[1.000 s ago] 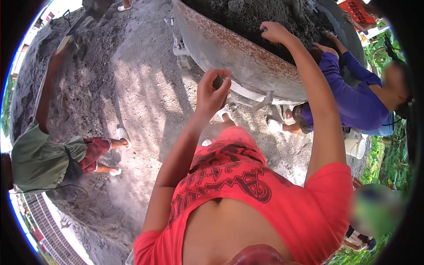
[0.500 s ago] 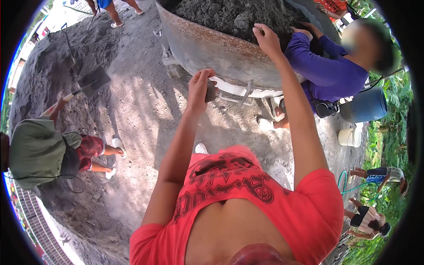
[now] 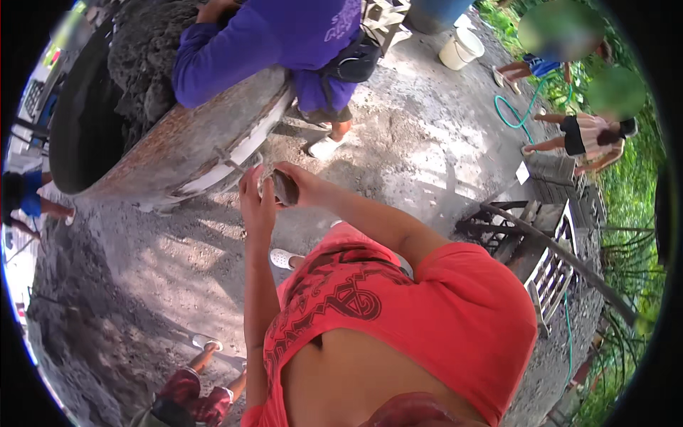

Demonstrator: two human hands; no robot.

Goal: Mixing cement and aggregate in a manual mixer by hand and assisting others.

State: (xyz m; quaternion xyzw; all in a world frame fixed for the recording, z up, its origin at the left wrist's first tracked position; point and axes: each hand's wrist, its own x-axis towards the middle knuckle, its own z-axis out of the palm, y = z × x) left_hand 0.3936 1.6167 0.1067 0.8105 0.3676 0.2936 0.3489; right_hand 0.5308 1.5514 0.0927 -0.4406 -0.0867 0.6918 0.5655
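Observation:
In front of my body, my two hands meet around a dark, stone-like lump (image 3: 286,189). My right hand (image 3: 307,185) curls its fingers and thumb about it from the right. My left hand (image 3: 257,199) presses against it from the left, fingers bent; some fingertips are hidden. Just beyond my hands rises a large round metal pan (image 3: 192,146) with a rusty, worn wall. Dark grey mix (image 3: 142,64) is heaped inside it. A person in a purple shirt (image 3: 263,46) leans over the pan, one hand at the mix.
A white bucket (image 3: 461,50) and a blue barrel (image 3: 435,13) stand far right. On the right are a metal frame (image 3: 548,270) and stacked grey blocks (image 3: 551,171). A green hose (image 3: 514,121) lies near two people. Another person's legs (image 3: 206,388) show at lower left.
My view has turned right, so the pan appears further left. My right hand has come down from the pan's rim to the lump that my left hand was holding.

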